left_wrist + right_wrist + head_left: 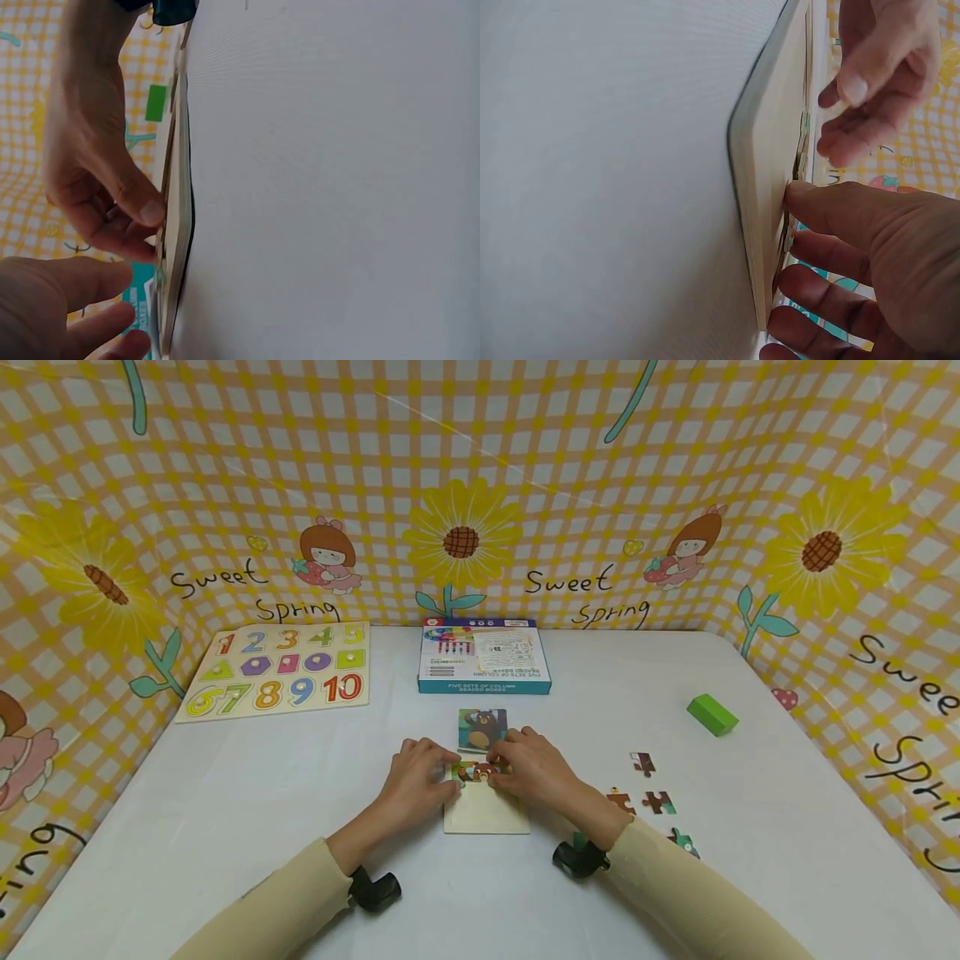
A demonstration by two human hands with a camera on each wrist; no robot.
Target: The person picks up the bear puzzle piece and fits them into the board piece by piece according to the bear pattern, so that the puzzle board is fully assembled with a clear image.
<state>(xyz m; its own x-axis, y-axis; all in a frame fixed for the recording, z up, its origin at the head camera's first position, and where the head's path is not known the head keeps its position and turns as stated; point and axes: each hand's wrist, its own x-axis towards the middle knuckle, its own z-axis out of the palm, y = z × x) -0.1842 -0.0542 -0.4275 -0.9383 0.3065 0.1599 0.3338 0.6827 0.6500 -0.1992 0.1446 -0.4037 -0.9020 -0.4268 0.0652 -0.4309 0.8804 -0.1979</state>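
Observation:
A shallow wooden puzzle tray (pixel 486 814) lies in the middle of the table, with joined jigsaw pieces (pixel 467 771) showing a bear along its far side. My right hand (pixel 536 768) has its thumb and index fingertip on either side of a puzzle piece (pixel 483 772) in that row, pinching it against the tray. In the right wrist view the right thumb (pixel 832 206) touches the tray face. My left hand (pixel 420 777) is at the tray's left edge, fingers loosely extended and holding nothing; in the left wrist view its fingers (pixel 97 281) are spread just off the pieces.
A bear picture card (pixel 482 727) lies beyond the tray. Loose puzzle pieces (pixel 659 802) are scattered to the right, some partly behind the right forearm. Farther back are a boxed bead set (pixel 483 658), a number board (pixel 281 668) at left and a green block (pixel 712 715) at right.

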